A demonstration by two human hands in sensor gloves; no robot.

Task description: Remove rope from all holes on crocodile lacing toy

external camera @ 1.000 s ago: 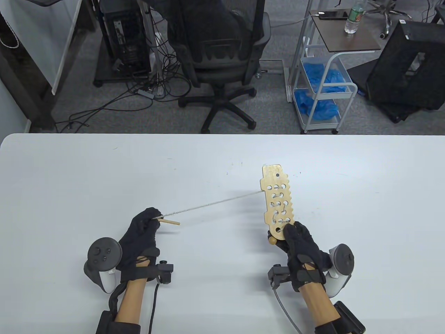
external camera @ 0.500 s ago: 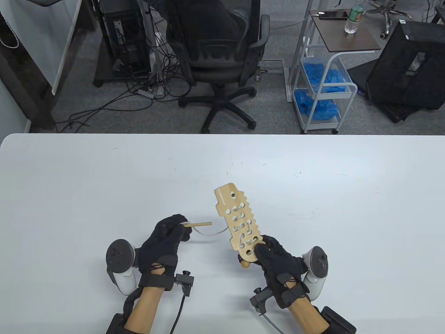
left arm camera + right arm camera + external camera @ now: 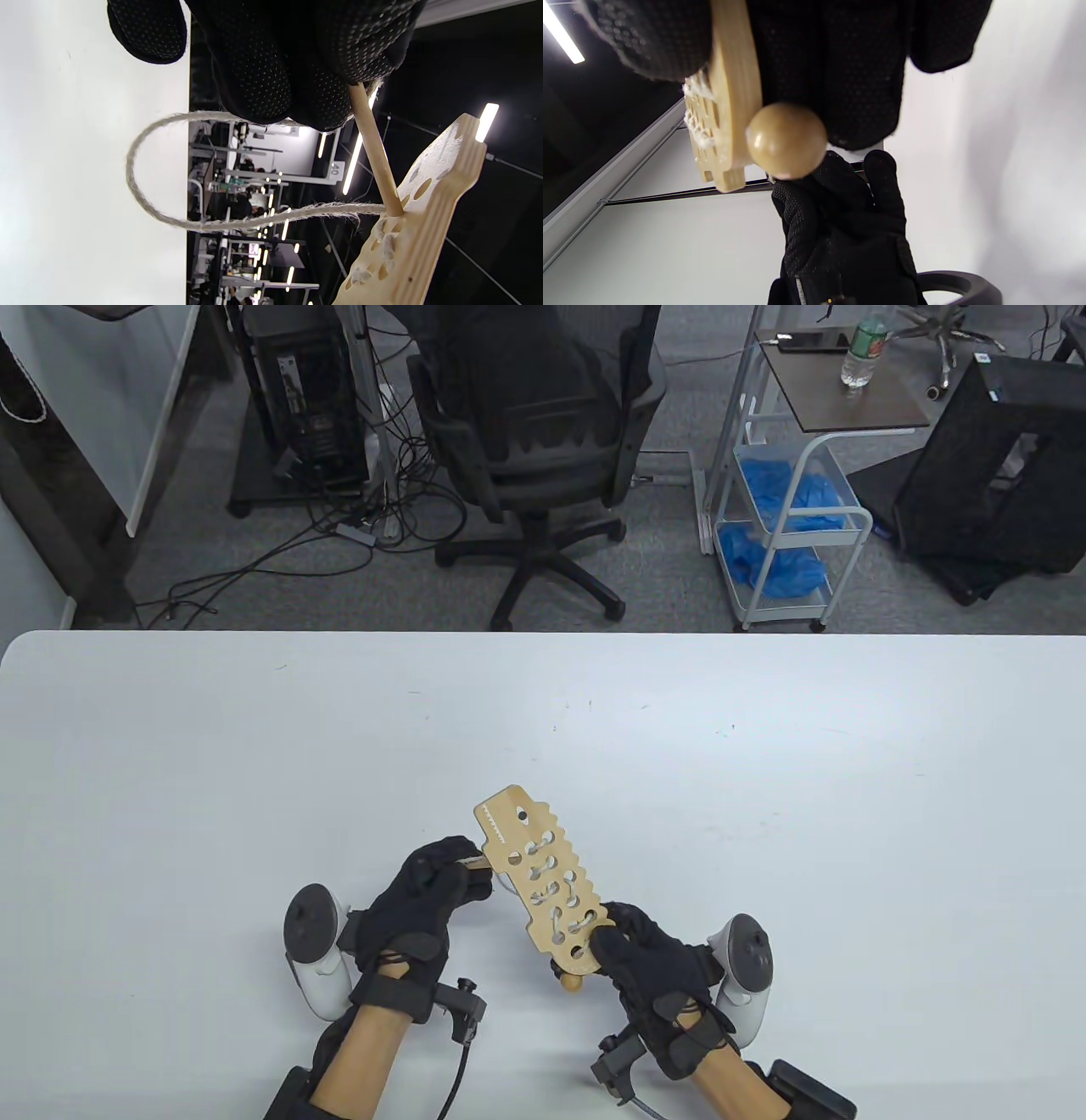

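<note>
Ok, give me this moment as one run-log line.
left hand: pinches wooden needle, tip at board hole | right hand: grips crocodile board | rope: slack loop, several holes laced

Croc: your flat pale wooden board with notched edges and rows of oval holes is lifted off the table, its head toward 11 o'clock and its tail toward 5.
Rope: pale twine is laced through your croc's holes, with a slack loop off its left edge.
Needle: your thin wooden stick has its tip at a hole.
Bead: your round wooden knob sits at the tail end.
</note>
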